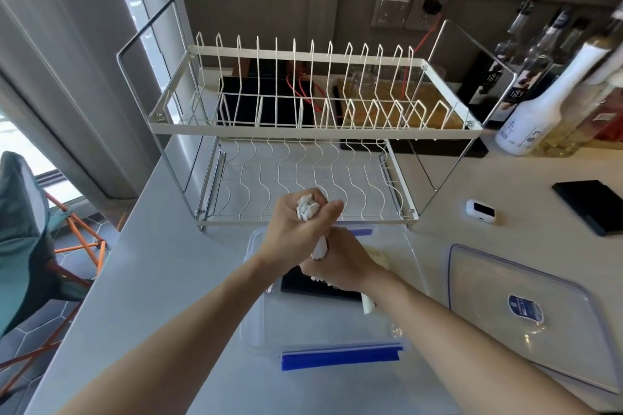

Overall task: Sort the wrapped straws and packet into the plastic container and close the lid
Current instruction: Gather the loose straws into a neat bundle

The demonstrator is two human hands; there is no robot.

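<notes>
1. We keep the bundle of wrapped straws (pixel 308 207) level and lower it lengthwise into the clear container (pixel 259 323).
2. Our left hand (pixel 290 232) has its grip closed round the bundle's far end; our right hand (pixel 340 263) is clamped on the near end.
3. The straws are white, paper-wrapped, bunched tight, above the container on the counter (pixel 161 280).
4. The lid (pixel 526 310) lies just beside it.

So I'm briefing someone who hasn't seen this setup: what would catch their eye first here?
Probably the two hands at centre: the left hand and right hand both grip a bundle of white wrapped straws above the open plastic container, which has a blue clip at its near edge. Behind them stands a large white wire dish rack. The clear lid lies on the counter to the right of the container.
</notes>
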